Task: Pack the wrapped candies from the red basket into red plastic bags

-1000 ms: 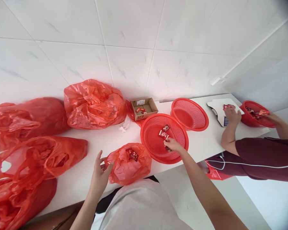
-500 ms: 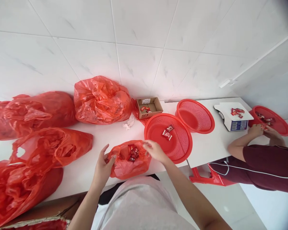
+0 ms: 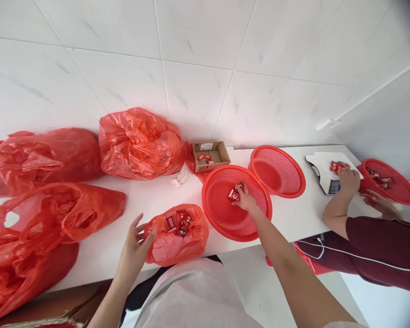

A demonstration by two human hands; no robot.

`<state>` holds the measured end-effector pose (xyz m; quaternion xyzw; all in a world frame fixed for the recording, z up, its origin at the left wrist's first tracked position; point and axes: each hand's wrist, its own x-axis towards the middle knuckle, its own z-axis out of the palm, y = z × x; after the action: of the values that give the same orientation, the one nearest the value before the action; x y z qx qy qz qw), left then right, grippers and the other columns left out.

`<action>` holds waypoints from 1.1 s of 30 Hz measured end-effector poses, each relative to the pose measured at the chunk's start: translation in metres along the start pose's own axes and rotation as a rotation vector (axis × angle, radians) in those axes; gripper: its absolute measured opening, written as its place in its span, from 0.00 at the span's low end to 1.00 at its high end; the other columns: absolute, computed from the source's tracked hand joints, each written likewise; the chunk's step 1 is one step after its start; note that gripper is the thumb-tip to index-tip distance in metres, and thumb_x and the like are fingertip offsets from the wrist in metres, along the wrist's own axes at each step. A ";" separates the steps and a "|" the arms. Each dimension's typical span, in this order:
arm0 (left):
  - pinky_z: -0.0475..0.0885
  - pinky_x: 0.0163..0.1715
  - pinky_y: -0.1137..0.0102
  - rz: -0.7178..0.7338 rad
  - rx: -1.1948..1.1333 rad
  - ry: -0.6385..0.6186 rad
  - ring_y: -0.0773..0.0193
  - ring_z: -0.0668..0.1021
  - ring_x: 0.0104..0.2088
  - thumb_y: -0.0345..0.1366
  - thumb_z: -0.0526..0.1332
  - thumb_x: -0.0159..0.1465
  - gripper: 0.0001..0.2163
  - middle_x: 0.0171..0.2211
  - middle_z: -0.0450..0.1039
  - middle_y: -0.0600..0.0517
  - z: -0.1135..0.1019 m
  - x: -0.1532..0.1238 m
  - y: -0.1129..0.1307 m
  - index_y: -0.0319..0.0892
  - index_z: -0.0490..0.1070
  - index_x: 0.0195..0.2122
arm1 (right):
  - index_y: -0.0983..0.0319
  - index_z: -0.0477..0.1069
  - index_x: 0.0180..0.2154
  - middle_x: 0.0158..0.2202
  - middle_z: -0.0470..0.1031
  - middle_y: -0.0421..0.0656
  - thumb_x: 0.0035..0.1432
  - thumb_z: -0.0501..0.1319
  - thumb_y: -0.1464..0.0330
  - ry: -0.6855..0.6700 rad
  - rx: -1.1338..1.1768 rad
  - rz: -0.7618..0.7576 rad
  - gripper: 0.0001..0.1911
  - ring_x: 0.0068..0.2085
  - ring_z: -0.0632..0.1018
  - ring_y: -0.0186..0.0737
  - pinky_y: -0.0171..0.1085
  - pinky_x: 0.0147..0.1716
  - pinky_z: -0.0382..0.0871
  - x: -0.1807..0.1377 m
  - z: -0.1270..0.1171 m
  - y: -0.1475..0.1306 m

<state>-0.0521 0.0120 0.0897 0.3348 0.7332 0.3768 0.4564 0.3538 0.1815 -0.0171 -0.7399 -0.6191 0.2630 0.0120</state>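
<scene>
My left hand (image 3: 135, 241) rests with its fingers spread against the left rim of a small red plastic bag (image 3: 187, 246). The bag lies open near the table's front edge and holds several red packets (image 3: 176, 222). My right hand (image 3: 246, 200) reaches into a round red mesh basket (image 3: 225, 223). Its fingers are bent down onto two small red packets (image 3: 235, 193) on the basket floor. Whether it grips one is hidden by the fingers.
Large stuffed red bags (image 3: 140, 143) fill the table's left side. A small cardboard box (image 3: 211, 156) stands by the wall, and a second red basket (image 3: 276, 171) sits beyond mine. At the right, another person's hand (image 3: 348, 180) is on a white scale (image 3: 323, 166) beside a red bowl (image 3: 394, 189).
My right hand left the small bag's opening and went right into the red basket. My left hand loosened from the bag's rim. The other person's hand rose onto the scale.
</scene>
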 end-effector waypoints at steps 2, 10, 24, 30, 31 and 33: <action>0.75 0.40 0.62 -0.013 0.001 0.006 0.58 0.76 0.41 0.52 0.64 0.56 0.38 0.50 0.69 0.44 0.001 -0.001 0.000 0.48 0.52 0.65 | 0.54 0.58 0.63 0.68 0.49 0.51 0.49 0.69 0.63 0.005 -0.029 -0.012 0.41 0.56 0.70 0.53 0.42 0.49 0.66 0.003 0.009 -0.001; 0.75 0.39 0.62 -0.027 0.004 0.012 0.56 0.75 0.43 0.51 0.63 0.57 0.36 0.51 0.70 0.44 0.002 -0.002 -0.004 0.50 0.53 0.65 | 0.59 0.64 0.58 0.55 0.65 0.55 0.57 0.62 0.67 -0.017 -0.018 0.061 0.26 0.43 0.77 0.48 0.39 0.40 0.67 -0.008 0.026 -0.014; 0.69 0.35 0.65 -0.075 0.256 -0.138 0.57 0.77 0.32 0.55 0.62 0.56 0.21 0.32 0.75 0.52 -0.019 -0.013 -0.016 0.45 0.69 0.42 | 0.59 0.68 0.45 0.42 0.78 0.46 0.57 0.60 0.56 -0.178 0.662 -0.150 0.18 0.39 0.78 0.40 0.36 0.35 0.73 -0.092 0.002 -0.108; 0.64 0.28 0.72 -0.028 0.100 -0.184 0.64 0.72 0.26 0.55 0.60 0.57 0.18 0.24 0.72 0.56 -0.017 -0.017 -0.005 0.43 0.67 0.29 | 0.60 0.62 0.56 0.53 0.72 0.48 0.53 0.65 0.58 -0.211 0.360 -0.423 0.32 0.51 0.75 0.46 0.42 0.47 0.70 -0.149 0.058 -0.182; 0.64 0.27 0.72 -0.023 0.067 -0.185 0.65 0.71 0.25 0.55 0.61 0.56 0.18 0.24 0.72 0.56 -0.018 -0.016 -0.004 0.43 0.67 0.29 | 0.61 0.59 0.59 0.56 0.69 0.50 0.54 0.65 0.58 -0.180 0.174 -0.448 0.34 0.54 0.73 0.48 0.43 0.49 0.68 -0.152 0.064 -0.185; 0.63 0.26 0.73 -0.024 0.045 -0.191 0.65 0.70 0.24 0.55 0.62 0.55 0.19 0.23 0.72 0.56 -0.022 -0.016 -0.002 0.42 0.68 0.30 | 0.62 0.59 0.61 0.58 0.67 0.53 0.56 0.64 0.61 -0.156 -0.132 -0.495 0.34 0.58 0.69 0.52 0.47 0.52 0.65 -0.154 0.070 -0.183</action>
<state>-0.0671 -0.0074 0.1012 0.3705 0.6987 0.3209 0.5211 0.1446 0.0600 0.0431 -0.5427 -0.7959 0.2675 -0.0202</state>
